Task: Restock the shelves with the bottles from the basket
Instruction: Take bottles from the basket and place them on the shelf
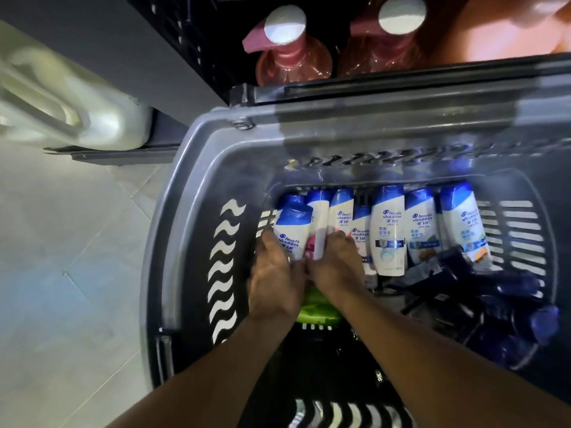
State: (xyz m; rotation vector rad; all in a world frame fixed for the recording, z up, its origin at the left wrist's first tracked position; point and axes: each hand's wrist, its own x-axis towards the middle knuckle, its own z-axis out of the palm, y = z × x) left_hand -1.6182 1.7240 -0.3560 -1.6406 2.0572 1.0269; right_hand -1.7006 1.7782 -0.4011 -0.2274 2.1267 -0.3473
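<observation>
A grey plastic basket stands on the floor below the shelf. Along its far wall lies a row of several white shampoo bottles with blue caps. My left hand grips the leftmost white bottle by its lower end. My right hand grips the neighbouring white bottle with a pink label. Dark blue bottles lie heaped at the basket's right side. A green item shows under my wrists.
Above the basket a dark shelf edge carries two pink pump bottles. A white jug sits on a lower shelf at the left. Pale tiled floor lies left of the basket.
</observation>
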